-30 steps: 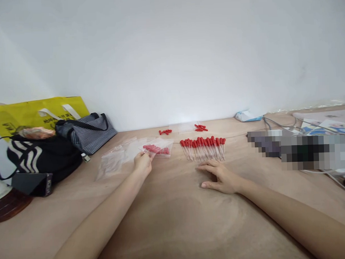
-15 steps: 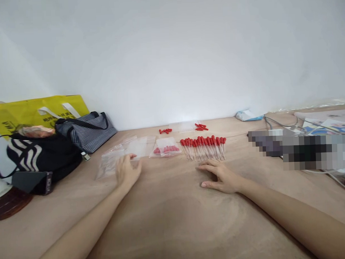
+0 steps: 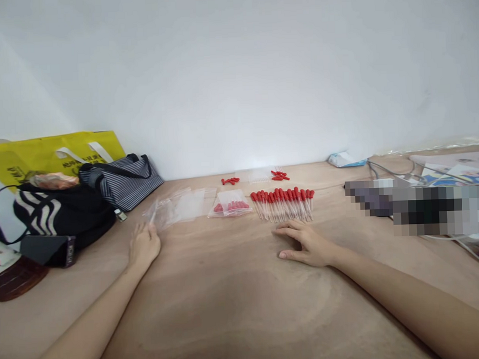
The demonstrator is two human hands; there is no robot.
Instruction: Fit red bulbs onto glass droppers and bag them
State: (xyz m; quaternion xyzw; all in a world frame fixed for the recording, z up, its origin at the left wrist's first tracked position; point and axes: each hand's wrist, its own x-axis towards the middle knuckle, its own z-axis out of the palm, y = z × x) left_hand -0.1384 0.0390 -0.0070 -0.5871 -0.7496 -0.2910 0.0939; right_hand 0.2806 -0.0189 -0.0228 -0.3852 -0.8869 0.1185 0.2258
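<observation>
My left hand (image 3: 145, 244) is closed at the near left corner of the clear plastic bags (image 3: 166, 212), its fingertips pinching the edge of one. My right hand (image 3: 304, 243) rests on the table with fingers apart and nothing in it, just below a row of clear droppers with red bulbs (image 3: 283, 204). Between the bags and the droppers lies a zip bag holding red bulbs (image 3: 230, 205). Farther back are two small groups of loose red bulbs, one on the left (image 3: 230, 181) and one on the right (image 3: 279, 175), with clear tubes (image 3: 259, 176) between them.
At the left stand a yellow bag (image 3: 34, 152), a striped bag (image 3: 124, 181), a black bag (image 3: 71, 217) and a dark box (image 3: 49, 250). A blue and white packet (image 3: 346, 159), cables (image 3: 396, 171) and papers (image 3: 455, 174) lie at the right.
My left hand has moved left and towards me, closing on the edge of a clear bag and shifting it. My right hand has stayed in place.
</observation>
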